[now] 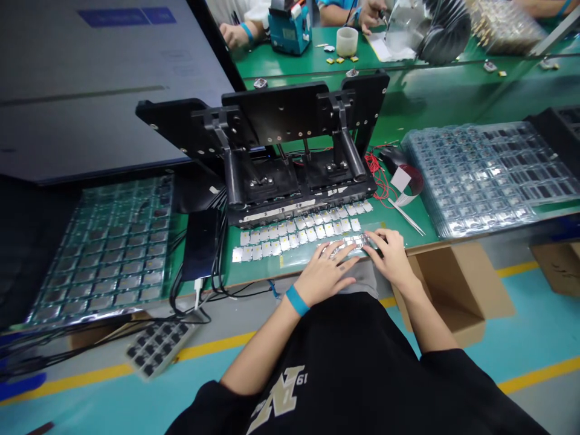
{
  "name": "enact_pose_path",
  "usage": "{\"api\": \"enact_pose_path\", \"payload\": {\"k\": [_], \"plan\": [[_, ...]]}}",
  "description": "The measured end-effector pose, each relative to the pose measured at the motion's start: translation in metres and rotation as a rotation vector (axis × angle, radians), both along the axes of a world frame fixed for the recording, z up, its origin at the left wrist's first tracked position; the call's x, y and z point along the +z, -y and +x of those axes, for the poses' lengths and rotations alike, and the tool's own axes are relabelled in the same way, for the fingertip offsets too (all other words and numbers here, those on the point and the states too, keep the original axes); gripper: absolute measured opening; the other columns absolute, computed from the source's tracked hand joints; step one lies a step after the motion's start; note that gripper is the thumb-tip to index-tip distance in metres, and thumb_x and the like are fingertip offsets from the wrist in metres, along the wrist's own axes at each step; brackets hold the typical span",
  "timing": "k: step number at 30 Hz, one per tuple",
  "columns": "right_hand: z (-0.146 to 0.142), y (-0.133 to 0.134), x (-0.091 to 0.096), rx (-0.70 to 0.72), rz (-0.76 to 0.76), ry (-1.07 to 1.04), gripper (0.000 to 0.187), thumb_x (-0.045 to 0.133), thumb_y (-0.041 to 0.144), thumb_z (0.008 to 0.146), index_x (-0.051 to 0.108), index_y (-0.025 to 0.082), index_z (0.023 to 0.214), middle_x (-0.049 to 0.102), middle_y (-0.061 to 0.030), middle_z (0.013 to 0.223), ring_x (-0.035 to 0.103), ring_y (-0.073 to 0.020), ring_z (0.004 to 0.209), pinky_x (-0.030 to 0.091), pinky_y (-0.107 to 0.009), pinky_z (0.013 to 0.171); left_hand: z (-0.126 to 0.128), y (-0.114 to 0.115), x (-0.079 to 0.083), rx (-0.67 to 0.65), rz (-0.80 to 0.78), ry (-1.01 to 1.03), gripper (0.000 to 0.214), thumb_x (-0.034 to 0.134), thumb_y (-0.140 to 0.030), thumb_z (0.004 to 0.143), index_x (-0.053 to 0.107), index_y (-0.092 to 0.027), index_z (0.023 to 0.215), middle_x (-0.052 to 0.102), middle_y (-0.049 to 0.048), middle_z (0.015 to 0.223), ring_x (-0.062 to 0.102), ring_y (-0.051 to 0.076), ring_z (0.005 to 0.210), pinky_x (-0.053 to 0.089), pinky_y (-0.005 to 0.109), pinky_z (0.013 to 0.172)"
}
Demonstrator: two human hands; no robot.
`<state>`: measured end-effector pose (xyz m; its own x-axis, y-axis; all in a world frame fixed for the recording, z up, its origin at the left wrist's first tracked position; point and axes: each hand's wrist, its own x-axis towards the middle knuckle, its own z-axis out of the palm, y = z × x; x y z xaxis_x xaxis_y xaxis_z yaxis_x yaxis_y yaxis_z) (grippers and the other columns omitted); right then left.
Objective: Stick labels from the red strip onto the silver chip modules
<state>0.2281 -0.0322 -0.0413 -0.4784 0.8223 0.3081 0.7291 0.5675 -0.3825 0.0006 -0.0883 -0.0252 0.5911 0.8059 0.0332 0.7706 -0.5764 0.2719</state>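
My left hand, a blue band round its wrist, lies with fingers spread over a short row of small silvery modules at the bench's front edge. At the right end of that row, my right hand touches the modules with its fingers apart. Whether its fingertips pinch one is too small to tell. Behind the hands, two rows of small white-and-silver circuit boards lie on the green mat. Beyond them stands a black test fixture with its lever-mounted lids raised. Tweezers rest to the right.
Clear plastic trays of parts are stacked at right, and another tray lies at left. A large monitor rises at back left. Black cables run beside a dark phone-like device. A cardboard box sits below the bench. Co-workers' hands show opposite.
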Motion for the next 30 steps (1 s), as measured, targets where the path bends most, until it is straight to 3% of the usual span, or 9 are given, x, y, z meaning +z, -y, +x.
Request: {"api": "enact_pose_path", "payload": {"k": [5, 11, 15, 19, 22, 25, 30], "plan": [[-0.004, 0.004, 0.003, 0.106, 0.003, -0.027, 0.024, 0.053, 0.026, 0.1, 0.068, 0.023, 0.118, 0.067, -0.0109, 0.117, 0.057, -0.0265, 0.108, 0.045, -0.043, 0.089, 0.0, 0.0, -0.003, 0.007, 0.028, 0.039, 0.052, 0.054, -0.051, 0.098, 0.05, -0.027, 0.144, 0.047, 0.0075, 0.156, 0.041, 0.034, 0.141, 0.03, 0.055, 0.116], [0.009, -0.001, -0.013, 0.128, -0.017, -0.065, 0.03, 0.057, 0.026, 0.096, 0.066, 0.032, 0.124, 0.066, -0.0071, 0.12, 0.059, -0.0266, 0.111, 0.048, -0.045, 0.092, -0.005, 0.005, 0.01, 0.058, 0.117, 0.134, 0.035, 0.056, -0.044, 0.098, 0.063, -0.028, 0.129, 0.058, 0.0058, 0.145, 0.046, 0.03, 0.135, 0.033, 0.049, 0.113], [0.038, -0.021, -0.014, -0.039, 0.014, -0.1, 0.033, 0.052, 0.024, 0.097, 0.066, 0.029, 0.126, 0.062, -0.0109, 0.123, 0.058, -0.0277, 0.113, 0.049, -0.048, 0.097, -0.019, 0.016, 0.013, 0.244, 0.181, 0.193, 0.026, 0.05, -0.029, 0.101, 0.066, -0.027, 0.121, 0.067, 0.0089, 0.124, 0.056, 0.026, 0.119, 0.041, 0.043, 0.102], [0.059, -0.05, -0.003, -0.24, 0.068, -0.082, 0.035, 0.05, 0.027, 0.097, 0.068, 0.018, 0.125, 0.06, -0.0181, 0.117, 0.055, -0.0324, 0.108, 0.046, -0.055, 0.097, -0.033, 0.025, -0.001, 0.405, 0.226, 0.22, 0.025, 0.05, -0.024, 0.101, 0.066, -0.022, 0.12, 0.068, 0.0107, 0.116, 0.058, 0.025, 0.107, 0.044, 0.04, 0.091], [0.064, -0.064, -0.001, -0.269, 0.035, -0.043, 0.035, 0.053, 0.03, 0.094, 0.071, 0.014, 0.12, 0.063, -0.0189, 0.108, 0.056, -0.032, 0.098, 0.048, -0.054, 0.092, -0.036, 0.026, -0.012, 0.429, 0.242, 0.215, 0.025, 0.054, -0.025, 0.099, 0.066, -0.022, 0.122, 0.067, 0.0111, 0.121, 0.057, 0.027, 0.108, 0.043, 0.041, 0.091], [0.064, -0.069, -0.004, -0.284, -0.008, -0.039, 0.041, 0.049, 0.027, 0.094, 0.066, 0.011, 0.128, 0.063, -0.0182, 0.102, 0.057, -0.031, 0.094, 0.05, -0.051, 0.09, -0.034, 0.026, -0.016, 0.415, 0.246, 0.192, 0.025, 0.057, -0.026, 0.098, 0.067, -0.024, 0.121, 0.067, 0.0098, 0.122, 0.056, 0.027, 0.109, 0.041, 0.042, 0.092], [0.063, -0.061, 0.002, -0.301, -0.055, -0.095, 0.036, 0.046, 0.027, 0.096, 0.068, 0.016, 0.122, 0.059, -0.0147, 0.101, 0.058, -0.0283, 0.097, 0.051, -0.047, 0.091, -0.031, 0.026, -0.014, 0.42, 0.26, 0.167, 0.023, 0.058, -0.027, 0.098, 0.069, -0.024, 0.118, 0.069, 0.0087, 0.12, 0.055, 0.028, 0.109, 0.04, 0.043, 0.092]]}}
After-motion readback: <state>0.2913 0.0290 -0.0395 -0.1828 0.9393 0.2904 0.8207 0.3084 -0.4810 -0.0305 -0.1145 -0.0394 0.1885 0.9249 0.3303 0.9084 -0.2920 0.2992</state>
